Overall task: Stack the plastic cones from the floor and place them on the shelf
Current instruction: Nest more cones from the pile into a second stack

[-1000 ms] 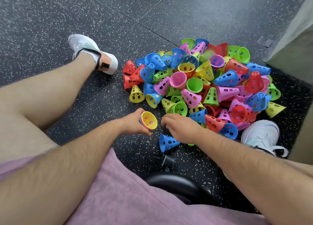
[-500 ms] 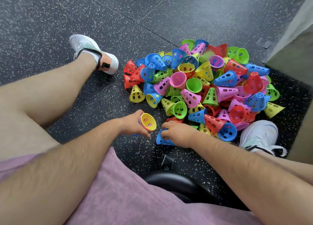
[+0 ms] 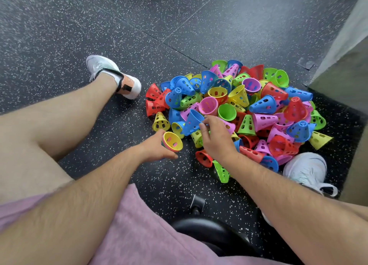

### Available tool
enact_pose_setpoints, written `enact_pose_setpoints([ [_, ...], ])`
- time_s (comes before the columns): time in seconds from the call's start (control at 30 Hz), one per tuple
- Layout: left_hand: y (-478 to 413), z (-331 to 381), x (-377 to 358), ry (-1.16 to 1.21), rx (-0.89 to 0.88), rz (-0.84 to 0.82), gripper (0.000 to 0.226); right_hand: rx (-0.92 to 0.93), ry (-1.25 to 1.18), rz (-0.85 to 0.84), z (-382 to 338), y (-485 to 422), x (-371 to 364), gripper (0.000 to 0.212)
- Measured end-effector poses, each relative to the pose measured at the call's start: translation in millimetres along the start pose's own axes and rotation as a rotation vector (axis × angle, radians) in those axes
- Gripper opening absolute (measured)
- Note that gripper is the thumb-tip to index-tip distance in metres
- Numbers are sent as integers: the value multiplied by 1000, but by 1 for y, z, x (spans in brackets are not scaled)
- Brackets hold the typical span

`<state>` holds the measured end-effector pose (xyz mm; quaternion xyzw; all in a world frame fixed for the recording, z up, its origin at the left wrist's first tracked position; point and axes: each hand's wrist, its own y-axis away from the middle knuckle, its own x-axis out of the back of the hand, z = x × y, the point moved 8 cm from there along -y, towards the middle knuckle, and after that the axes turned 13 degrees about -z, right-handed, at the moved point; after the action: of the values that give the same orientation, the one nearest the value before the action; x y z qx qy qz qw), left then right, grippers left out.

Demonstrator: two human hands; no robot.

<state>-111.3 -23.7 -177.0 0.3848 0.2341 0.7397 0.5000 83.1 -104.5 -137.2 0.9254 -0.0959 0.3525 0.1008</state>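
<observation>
Blue cone (image 3: 191,123) is hanging pinched by the right hand (image 3: 217,143), just above and right of the stack (image 3: 172,143), which the left hand (image 3: 153,149) is gripping with its mouth facing up. The cone's long axis is tilting; I cannot tell which end leads. The pile (image 3: 258,109) is lying on the floor (image 3: 99,25) beyond.

A gym or sports training room, seen from above by a seated person: the floor (image 3: 59,35) is black rubber matting flecked with white, laid in large tiles with visible seams. A heap of small perforated plastic cones (image 3: 249,109) in red, blue, yellow, green and pink, like sports training markers, lies on it beside a pale wall corner (image 3: 348,65). The person wears pink shorts (image 3: 139,234) and white running shoes (image 3: 97,65), and sits on a black stool (image 3: 209,231) with a caster.
</observation>
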Motion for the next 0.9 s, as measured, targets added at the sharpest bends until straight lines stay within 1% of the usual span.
enact_pose_setpoints([
  [0.07,-2,6,-2,9,-30,2,66,-18,-30,-43,-1,-1,-7,18],
  [0.23,-6,20,-3,49,-101,43,65,56,-4,-210,-15,11,-31,16],
  [0.37,-12,25,-8,83,-143,35,54,104,11,-289,-26,20,-39,18],
  [0.4,-13,25,-10,85,-146,29,55,105,13,-289,-26,21,-37,19],
  [0.47,-16,25,-12,87,-146,25,63,82,28,-270,-21,22,-30,23],
  [0.53,-18,27,-15,75,-148,21,67,49,72,-209,-14,21,-18,25],
  [0.6,-21,30,-19,61,-159,14,69,9,104,-123,-2,19,-8,22],
  [0.67,-23,32,-23,38,-163,-6,72,-65,112,-86,16,18,-3,17],
  [0.77,-26,30,-29,39,-152,-37,74,-178,159,-126,41,19,-4,22],
  [0.9,-30,32,-32,52,-155,-39,69,-238,210,-185,55,20,-12,30],
])
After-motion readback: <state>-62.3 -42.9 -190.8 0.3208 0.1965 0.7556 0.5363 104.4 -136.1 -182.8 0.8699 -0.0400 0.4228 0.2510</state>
